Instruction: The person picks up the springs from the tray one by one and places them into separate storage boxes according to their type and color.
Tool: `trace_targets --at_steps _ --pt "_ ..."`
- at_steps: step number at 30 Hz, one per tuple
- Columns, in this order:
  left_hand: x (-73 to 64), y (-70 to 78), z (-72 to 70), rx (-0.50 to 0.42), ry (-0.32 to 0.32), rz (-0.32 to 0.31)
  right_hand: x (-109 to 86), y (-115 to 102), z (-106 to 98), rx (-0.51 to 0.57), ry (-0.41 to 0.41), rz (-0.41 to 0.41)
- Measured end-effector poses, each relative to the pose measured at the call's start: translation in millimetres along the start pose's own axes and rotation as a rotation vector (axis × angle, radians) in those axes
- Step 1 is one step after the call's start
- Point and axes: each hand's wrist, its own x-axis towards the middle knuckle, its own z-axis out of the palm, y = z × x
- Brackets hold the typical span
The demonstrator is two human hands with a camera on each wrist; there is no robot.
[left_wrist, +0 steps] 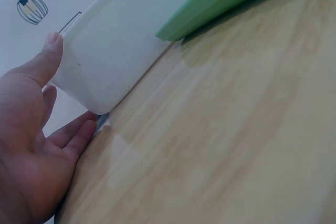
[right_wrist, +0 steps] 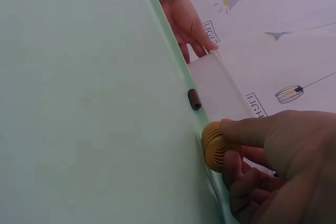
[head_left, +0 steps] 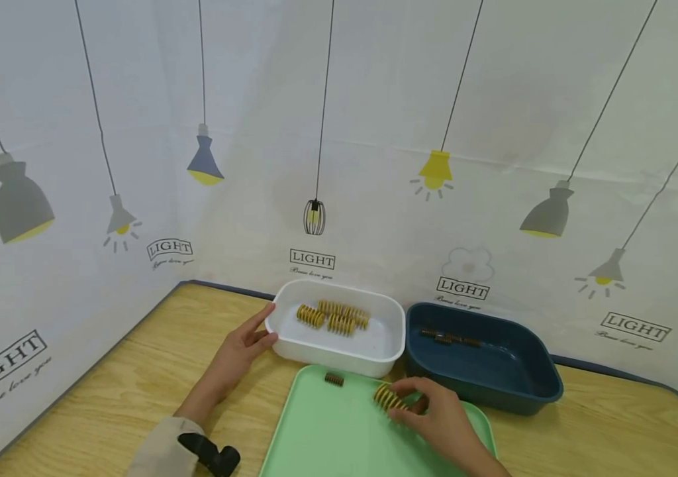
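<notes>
A large yellow coil spring (head_left: 387,396) is pinched between the thumb and fingers of my right hand (head_left: 437,414), over the far part of a green tray (head_left: 333,437). In the right wrist view, one end of this yellow spring (right_wrist: 214,153) faces the camera. A small dark brown spring (head_left: 334,379) lies near the tray's far edge. My left hand (head_left: 236,358) touches the left end of a white bin (head_left: 333,358), thumb and fingers spread along it. Several yellow springs (head_left: 341,324) lie inside that bin. The left wrist view shows the straight thumb against the white wall.
A dark blue bin (head_left: 488,391) stands right of the white one, with several small brown springs (head_left: 443,339) in it. Both bins are behind the tray on a wood-grain table (head_left: 619,424). A white lamp-printed curtain (head_left: 375,132) hangs behind.
</notes>
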Motion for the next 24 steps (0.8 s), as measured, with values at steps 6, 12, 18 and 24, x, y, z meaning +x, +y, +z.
trace_targets --at_steps 6,12,18,24 --pt "0.3 0.0 0.7 -0.003 -0.003 0.002 -0.6 1.1 -0.4 0.107 -0.088 0.041" --pt "0.3 1.0 0.8 -0.007 -0.007 0.008 -0.7 3.3 -0.8 0.215 -0.179 0.054" --pt "0.5 -0.1 0.4 -0.007 -0.004 0.003 0.1 5.4 -0.5 0.255 -0.250 0.026" --pt "0.0 0.1 0.1 0.002 -0.002 0.003 -0.4 3.4 -0.8 0.270 -0.267 0.044"
